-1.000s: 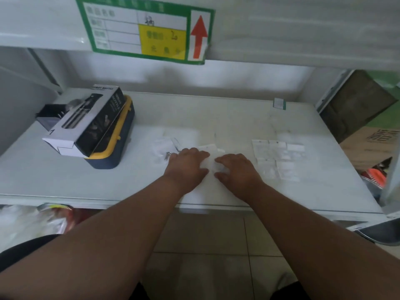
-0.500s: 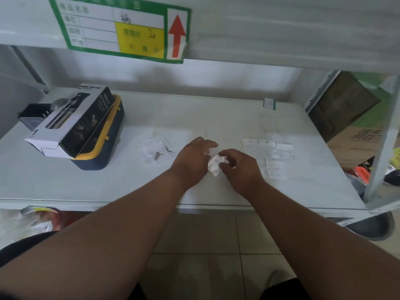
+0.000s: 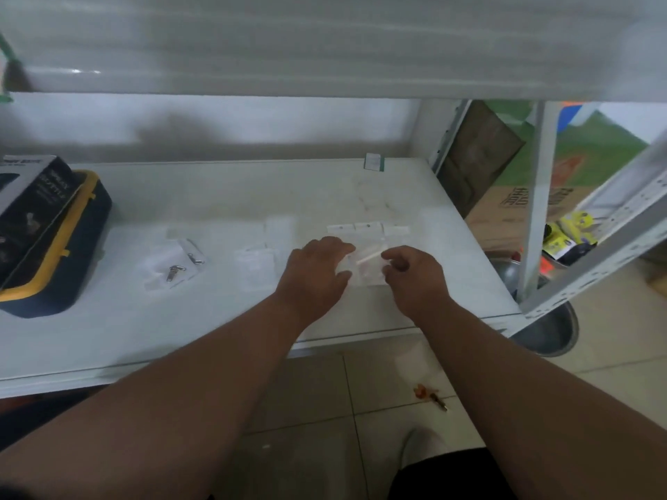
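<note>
In the head view, the only one, the person stood in front of a white table top point(image 3: 108, 330) under a shelf, with both bare forearms stretched forward. The left hand point(image 3: 317, 272) and the right hand point(image 3: 415, 279) met near the right part of the table, and between them was a small clear plastic zip bag point(image 3: 366, 270), held just above the surface or resting on it; the blur did not let me tell which. The left hand seemed to pinch the left edge of the bag between thumb and fingers. The right hand had its fingers curled narrow on the right edge. Just behind the hands lay a row of small flat clear bags with white headers point(image 3: 368, 228). Well apart to the left lay clear bags with small metal clips point(image 3: 175, 270) inside. At the far left stood a dark blue case with a yellow rim point(image 3: 68, 268), and a black and white cardboard box point(image 3: 32, 203) rested on top of it. A round steel bowl point(image 3: 552, 332) stood below the right corner of the table. I judge that the step in hand was opening or preparing this bag, probably for packing clips. The next move would need a fine pull of both edges apart, with a light grip, because the thin film slips easily.
</note>
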